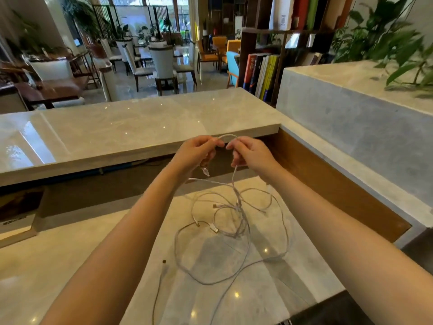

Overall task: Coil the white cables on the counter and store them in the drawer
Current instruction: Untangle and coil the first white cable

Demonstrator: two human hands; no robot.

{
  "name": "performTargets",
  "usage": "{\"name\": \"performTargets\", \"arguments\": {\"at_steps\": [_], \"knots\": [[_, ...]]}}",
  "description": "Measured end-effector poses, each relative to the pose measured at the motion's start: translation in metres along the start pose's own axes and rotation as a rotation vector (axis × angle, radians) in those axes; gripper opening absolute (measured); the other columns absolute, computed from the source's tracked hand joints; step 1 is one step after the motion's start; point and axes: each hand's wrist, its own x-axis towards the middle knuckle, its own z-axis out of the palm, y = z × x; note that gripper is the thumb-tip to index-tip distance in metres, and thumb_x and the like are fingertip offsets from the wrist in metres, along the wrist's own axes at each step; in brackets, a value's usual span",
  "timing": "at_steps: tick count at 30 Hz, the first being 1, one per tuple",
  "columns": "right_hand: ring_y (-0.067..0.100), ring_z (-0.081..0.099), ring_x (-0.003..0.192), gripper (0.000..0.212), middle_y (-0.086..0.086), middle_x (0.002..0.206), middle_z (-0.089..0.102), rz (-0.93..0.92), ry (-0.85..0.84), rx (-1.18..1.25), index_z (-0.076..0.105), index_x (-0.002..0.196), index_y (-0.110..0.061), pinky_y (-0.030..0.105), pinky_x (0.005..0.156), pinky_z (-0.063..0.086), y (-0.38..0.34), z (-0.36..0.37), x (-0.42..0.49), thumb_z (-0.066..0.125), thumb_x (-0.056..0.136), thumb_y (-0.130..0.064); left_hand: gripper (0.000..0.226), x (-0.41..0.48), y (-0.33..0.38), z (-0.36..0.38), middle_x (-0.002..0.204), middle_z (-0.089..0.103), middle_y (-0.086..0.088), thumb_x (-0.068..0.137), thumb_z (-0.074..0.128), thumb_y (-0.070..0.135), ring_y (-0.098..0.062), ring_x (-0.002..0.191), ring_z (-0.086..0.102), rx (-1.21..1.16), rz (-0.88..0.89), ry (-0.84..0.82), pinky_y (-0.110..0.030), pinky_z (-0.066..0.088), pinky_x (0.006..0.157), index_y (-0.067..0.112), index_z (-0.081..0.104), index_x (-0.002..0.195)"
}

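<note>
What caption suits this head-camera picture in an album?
Left hand and right hand pinch a white cable above tangled cables on the counter.

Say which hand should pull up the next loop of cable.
Likely the right hand: the long strand drops from it to the tangle; the left hand pinches the short plug end.

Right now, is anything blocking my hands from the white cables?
No. The left hand and right hand both pinch one white cable. The tangled cables lie uncovered on the counter below. No drawer is in view.
</note>
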Motion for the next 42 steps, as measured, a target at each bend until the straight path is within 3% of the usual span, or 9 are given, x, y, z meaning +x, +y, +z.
{"name": "performTargets", "arguments": {"at_steps": [4,6,10,17,26,31,33,36,42], "knots": [[0.012,0.05,0.053,0.023,0.003,0.061,0.048,0.018,0.051,0.059,0.061,0.094,-0.011,0.026,0.057,0.055,-0.041,-0.015,0.018,0.04,0.1,-0.019,0.026,0.006,0.02,-0.016,0.055,0.042,0.004,0.099,0.039,0.023,-0.008,0.05,0.038,-0.14,0.056,-0.145,-0.022,0.036,0.056,0.01,0.06,0.088],[0.011,0.042,0.049,0.028,0.001,0.059,0.044,0.018,0.071,0.059,0.061,0.088,-0.012,0.022,0.046,0.045,-0.052,-0.022,0.025,0.04,0.1,-0.025,0.027,0.009,0.032,-0.023,0.053,0.04,0.007,0.1,0.036,0.021,-0.009,0.049,0.037,-0.225,0.125,-0.202,-0.023,0.037,0.056,0.01,0.06,0.093],[0.009,0.035,0.046,0.038,-0.003,0.054,0.043,0.061,0.021,0.074,0.059,0.077,-0.012,0.022,0.044,0.031,-0.055,-0.027,0.031,0.042,0.097,-0.04,0.032,0.024,0.065,-0.033,0.051,0.037,0.01,0.1,0.032,0.02,-0.006,0.047,0.031,-0.355,0.272,-0.316,-0.018,0.031,0.05,0.009,0.06,0.111],[0.011,0.034,0.051,0.03,0.001,0.06,0.043,0.045,-0.062,0.167,0.061,0.083,-0.007,0.02,0.048,0.033,-0.03,-0.034,0.023,0.043,0.099,-0.027,0.033,0.046,0.093,-0.043,0.046,0.039,0.009,0.101,0.029,0.022,-0.002,0.039,0.03,-0.588,0.298,-0.247,-0.014,0.025,0.04,0.009,0.058,0.109],[0.014,0.061,0.077,0.017,0.007,0.085,0.061,0.11,0.018,0.368,0.067,0.096,-0.006,0.024,0.067,0.057,-0.064,-0.036,0.026,0.051,0.095,-0.012,0.021,0.044,0.05,-0.015,0.08,0.059,-0.003,0.098,0.043,0.016,-0.007,0.062,0.048,0.048,0.111,-0.153,-0.018,0.041,0.058,0.012,0.062,0.106],[0.021,0.055,0.106,0.017,0.004,0.102,0.063,0.085,0.035,0.299,0.071,0.092,-0.012,0.033,0.087,0.05,-0.083,-0.033,0.029,0.054,0.094,-0.017,0.028,0.042,0.035,0.007,0.115,0.063,0.001,0.087,0.062,0.024,-0.011,0.105,0.059,0.232,0.047,-0.268,-0.029,0.047,0.091,0.024,0.06,0.115],[0.017,0.051,0.107,0.019,0.0,0.106,0.062,0.056,0.022,0.216,0.072,0.094,-0.017,0.033,0.091,0.045,-0.086,-0.032,0.029,0.054,0.094,-0.023,0.026,0.042,0.033,0.015,0.107,0.067,0.004,0.086,0.064,0.025,-0.008,0.098,0.062,0.251,0.061,-0.257,-0.025,0.049,0.085,0.023,0.063,0.112],[0.017,0.051,0.106,0.02,-0.001,0.108,0.062,0.045,0.018,0.153,0.071,0.098,-0.021,0.034,0.092,0.044,-0.083,-0.034,0.026,0.053,0.094,-0.028,0.015,0.039,0.033,0.024,0.08,0.066,0.005,0.086,0.065,0.024,-0.004,0.065,0.054,0.231,0.077,-0.198,-0.016,0.042,0.058,0.018,0.069,0.099],[0.02,0.058,0.105,0.032,0.006,0.109,0.065,0.192,0.002,0.132,0.067,0.109,-0.02,0.032,0.088,0.051,-0.056,-0.05,0.014,0.041,0.098,-0.035,0.008,0.034,0.027,0.032,0.071,0.057,0.002,0.089,0.06,0.017,-0.005,0.059,0.048,0.307,0.084,-0.179,-0.015,0.038,0.055,0.01,0.062,0.09]]}}
